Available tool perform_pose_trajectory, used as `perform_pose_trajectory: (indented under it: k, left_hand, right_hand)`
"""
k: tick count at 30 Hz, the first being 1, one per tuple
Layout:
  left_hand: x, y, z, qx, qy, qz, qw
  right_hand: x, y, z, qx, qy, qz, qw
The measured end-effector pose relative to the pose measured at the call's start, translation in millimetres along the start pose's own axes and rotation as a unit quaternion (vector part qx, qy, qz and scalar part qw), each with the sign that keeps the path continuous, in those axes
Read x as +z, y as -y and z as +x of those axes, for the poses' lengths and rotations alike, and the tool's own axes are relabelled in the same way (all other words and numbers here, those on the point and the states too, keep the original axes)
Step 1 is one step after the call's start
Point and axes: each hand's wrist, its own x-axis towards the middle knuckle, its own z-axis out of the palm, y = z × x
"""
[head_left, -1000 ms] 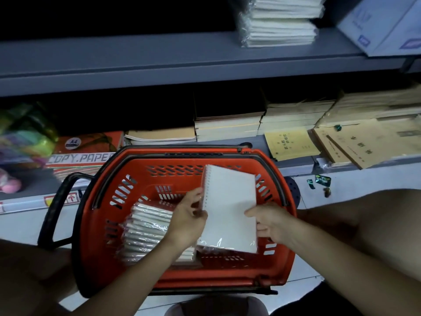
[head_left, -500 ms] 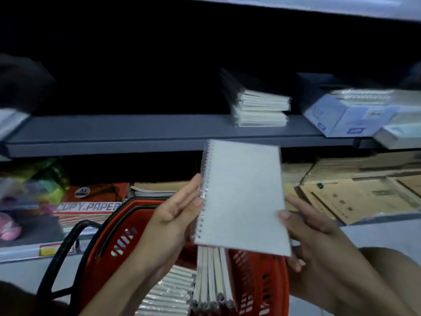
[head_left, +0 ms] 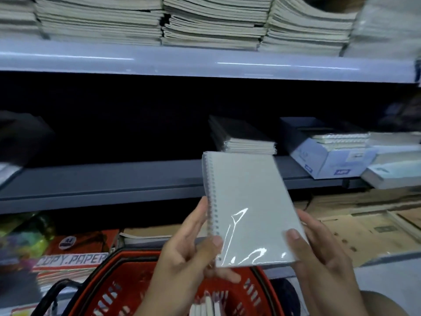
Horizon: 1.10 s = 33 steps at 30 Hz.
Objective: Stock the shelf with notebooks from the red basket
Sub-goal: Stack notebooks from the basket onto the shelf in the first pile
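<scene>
While both hands have it lifted above the red basket [head_left: 262, 290], the spiral notebook [head_left: 248, 208] sits in front of the middle shelf [head_left: 102, 183], which I take as landmark for this entry. Left hand [head_left: 193, 247]: thumb laid on the cover near the wire spine, fingers behind, so it is grasping the notebook at its lower left corner. Right hand [head_left: 319, 252]: thumb on the lower right of the cover, fingers curled beneath, also grasping the notebook. Its cover is shrink-wrapped and glossy, tilted slightly, spine to the left.

On the middle shelf, just behind the notebook's top edge, lies 1 wrapped stack [head_left: 246, 140] of similar pads. Right of that stack stands an open blue box [head_left: 323, 156] holding more spiral pads. Left of the stack the shelf board looks bare and dark. Below the shelf, more notebooks [head_left: 205, 307] stand on edge in the basket.

Step in hand, my reading: transfer of 1 notebook from basket to shelf, carry phase, not yet placed.

Next move, as I judge it: push forward and lay it flat on or beside the wrapped stack, edges squared. The slick wrap could let it slide off a stack.
</scene>
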Motion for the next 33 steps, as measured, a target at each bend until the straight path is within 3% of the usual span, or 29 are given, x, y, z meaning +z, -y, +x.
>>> perform_pose_trajectory:
  k: [8,17,23,25,33]
  left_hand:
    - [22,-12,69,0.061,-0.065,0.048,0.995]
    - [54,-37,165,0.105,-0.152,0.066,0.981]
    - [65,-20,172,0.124,-0.177,0.141,0.966]
    - [64,-9,171,0.133,-0.189,0.174,0.957]
    - [54,7,205,0.165,-0.272,0.2,0.926]
  right_hand:
    - [6,11,62,0.04,0.058,0.09,0.993]
    - [37,23,186,0.082,0.06,0.113,0.988]
    - [36,5,208,0.098,0.1,0.148,0.979]
    - [28,-5,201,0.085,0.084,0.171,0.978]
    - [39,-11,221,-0.014,-0.022,0.021,0.999]
